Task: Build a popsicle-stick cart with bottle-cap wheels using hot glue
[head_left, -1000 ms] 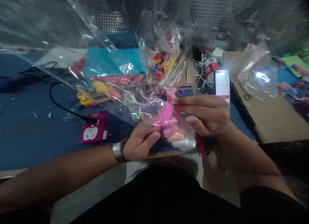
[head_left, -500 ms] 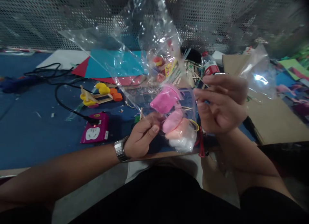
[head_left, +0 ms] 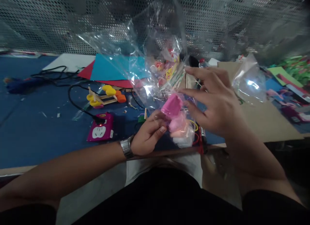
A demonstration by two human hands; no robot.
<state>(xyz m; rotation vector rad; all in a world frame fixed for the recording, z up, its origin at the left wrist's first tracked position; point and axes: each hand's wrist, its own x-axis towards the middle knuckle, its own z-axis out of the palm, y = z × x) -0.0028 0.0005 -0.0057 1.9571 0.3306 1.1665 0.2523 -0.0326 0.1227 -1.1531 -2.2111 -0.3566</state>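
Observation:
My left hand [head_left: 150, 132], with a metal watch on its wrist, is closed on a large clear plastic bag [head_left: 135, 60] near its lower part. In the bag's bottom sit soft lumps that look like modelling clay: a bright pink one [head_left: 172, 106], a paler pink one, a peach one [head_left: 179, 132] and a white one [head_left: 184, 141]. The bag's loose upper part spreads up and away above the table. Just right of the lumps, my right hand [head_left: 213, 102] has its fingers stretched and apart, the fingertips close to the bag; whether they touch it I cannot tell.
A purple power adapter [head_left: 100, 127] with a black cable lies left, below a small stick model [head_left: 106, 97] with yellow and orange pieces. Blue paper [head_left: 116, 66] lies behind. Cardboard [head_left: 268, 121] and another clear bag [head_left: 250, 79] are on the right. Wire mesh stands at the back.
My right hand has moved left toward the bag, and its fingers have opened out from a loose pinch. The bright pink lump has tilted and shifted right. My left hand keeps its hold.

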